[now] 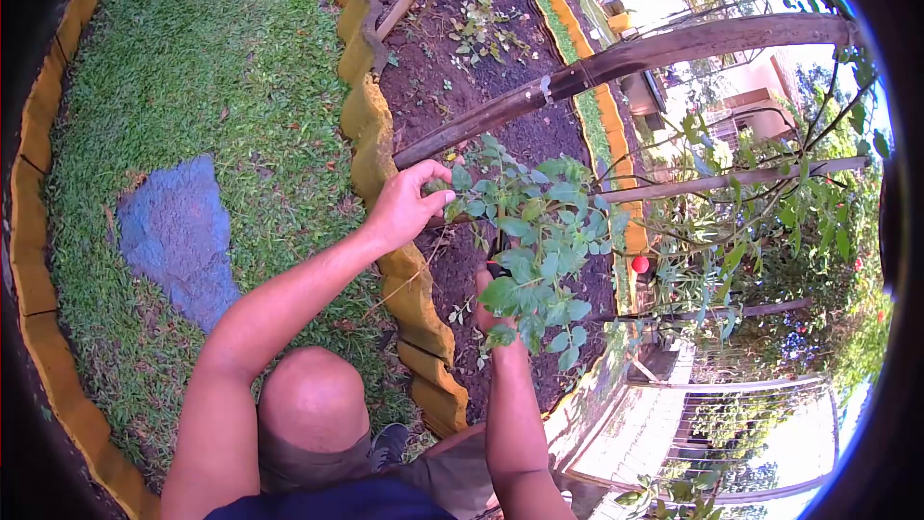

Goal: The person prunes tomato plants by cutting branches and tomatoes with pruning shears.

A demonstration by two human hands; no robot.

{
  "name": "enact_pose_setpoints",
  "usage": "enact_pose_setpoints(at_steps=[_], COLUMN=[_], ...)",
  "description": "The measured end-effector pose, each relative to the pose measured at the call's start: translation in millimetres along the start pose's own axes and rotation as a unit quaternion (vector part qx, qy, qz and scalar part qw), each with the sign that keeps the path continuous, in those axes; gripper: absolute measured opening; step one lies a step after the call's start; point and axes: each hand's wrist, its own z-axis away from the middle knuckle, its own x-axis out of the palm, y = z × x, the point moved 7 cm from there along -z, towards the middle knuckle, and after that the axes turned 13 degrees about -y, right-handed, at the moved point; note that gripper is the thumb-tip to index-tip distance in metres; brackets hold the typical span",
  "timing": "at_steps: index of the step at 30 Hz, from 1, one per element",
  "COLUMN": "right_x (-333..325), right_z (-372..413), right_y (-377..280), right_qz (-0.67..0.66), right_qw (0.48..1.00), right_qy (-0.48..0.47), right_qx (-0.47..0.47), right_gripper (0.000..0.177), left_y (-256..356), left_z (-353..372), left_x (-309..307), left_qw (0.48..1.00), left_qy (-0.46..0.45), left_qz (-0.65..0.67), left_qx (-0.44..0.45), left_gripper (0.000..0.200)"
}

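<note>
A leafy green plant (544, 241) stands over the dark soil of the bed, beside wooden stakes. At its left edge my left hand (412, 202) has thumb and index finger curled close together by the leaves; whether a leaf or stem is between them is too small to tell. My right hand (489, 294) reaches in under the foliage, next to a small black object (498, 269). Leaves hide most of its fingers, so its hold on that object is unclear.
A wavy yellow border (371, 135) edges the soil bed (423, 87). A thick wooden pole (616, 63) slants across it, with a thinner stake (731, 178) beyond. Grass (279, 87) with bluish stones (183, 231) lies left. My bent knee (313, 400) is below.
</note>
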Motion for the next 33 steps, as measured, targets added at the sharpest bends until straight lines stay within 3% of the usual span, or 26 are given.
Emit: enact_pose_setpoints(at_steps=[2, 5, 6, 9, 13, 15, 19, 20, 23, 24, 26, 29, 30, 33], right_x=[6, 6, -7, 14, 41, 55, 61, 50, 42, 40, 35, 19, 23, 30], right_z=[6, 3, 6, 32, 86, 113, 154, 157, 174, 179, 191, 192, 196, 208], right_y=[6, 9, -2, -5, -15, -28, -61, -68, -68, -66, -58, -45, -42, -37], right_qz=[0.019, -0.099, -0.172, -0.297, -0.295, -0.301, -0.320, -0.313, -0.289, -0.292, -0.287, -0.260, -0.248, -0.245], right_qw=[0.997, 0.992, 0.970, 0.932, 0.891, 0.879, 0.824, 0.825, 0.832, 0.834, 0.840, 0.826, 0.827, 0.837], right_qy=[0.046, -0.030, -0.071, -0.119, -0.292, -0.344, -0.454, -0.463, -0.471, -0.468, -0.460, -0.499, -0.502, -0.481], right_qx=[-0.062, 0.067, 0.155, 0.169, 0.186, 0.136, 0.112, 0.084, 0.049, 0.026, -0.009, -0.035, -0.053, -0.094], right_gripper=[0.026, 0.032, 0.049, 0.061, 0.066, 0.064, 0.062, 0.062, 0.061, 0.061, 0.061, 0.062, 0.061, 0.061], left_y=[-3, -7, -8, -27, -41, -39, -3, 19, 29, 50, 65, 105, 110, 128], left_z=[0, 4, 9, 31, 71, 81, 79, 80, 89, 94, 122, 171, 190, 226], left_x=[0, -6, -11, -38, -47, -26, 48, 61, 70, 72, 64, 59, 56, 48], left_qw=[1.000, 0.999, 1.000, 0.999, 0.973, 0.956, 0.930, 0.905, 0.781, 0.762, 0.780, 0.724, 0.710, 0.732], left_qy=[0.001, 0.019, 0.020, 0.042, -0.090, -0.181, -0.340, -0.365, -0.376, -0.414, -0.430, -0.488, -0.490, -0.399], left_qz=[0.006, 0.025, 0.011, 0.018, -0.170, -0.170, -0.071, -0.196, -0.491, -0.467, -0.444, -0.435, -0.435, -0.480], left_qx=[0.001, 0.003, 0.002, -0.021, -0.129, -0.156, -0.123, -0.098, -0.086, -0.172, -0.101, -0.220, -0.259, -0.274], left_gripper=[0.019, 0.020, 0.021, 0.019, 0.014, 0.011, 0.047, 0.066, 0.071, 0.074, 0.072, 0.070, 0.069, 0.060])
